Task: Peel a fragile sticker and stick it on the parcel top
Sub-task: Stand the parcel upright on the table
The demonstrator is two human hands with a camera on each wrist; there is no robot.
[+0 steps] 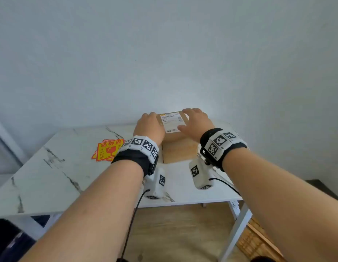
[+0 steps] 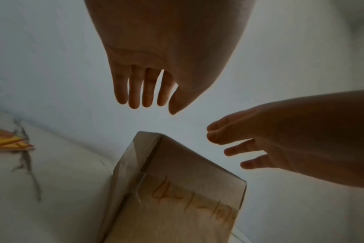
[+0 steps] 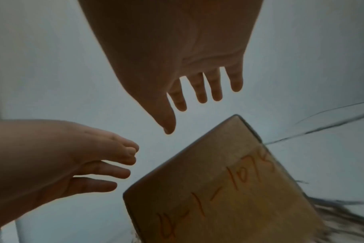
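Fragile stickers [image 1: 108,150] stacked on counter [image 1: 51,167] left of parcel [image 1: 175,146], thin/floppy so lift by a corner; both hands' fingers [image 2: 150,92] spread, empty, above parcel.

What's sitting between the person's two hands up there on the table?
The cardboard parcel: in the head view the left hand is at its left edge and the right hand over its right side, the white shipping label showing between them.

Two hands, right [image 3: 177,54] and left [image 3: 58,157], fingers spread, above handwritten cardboard parcel [image 3: 229,189].
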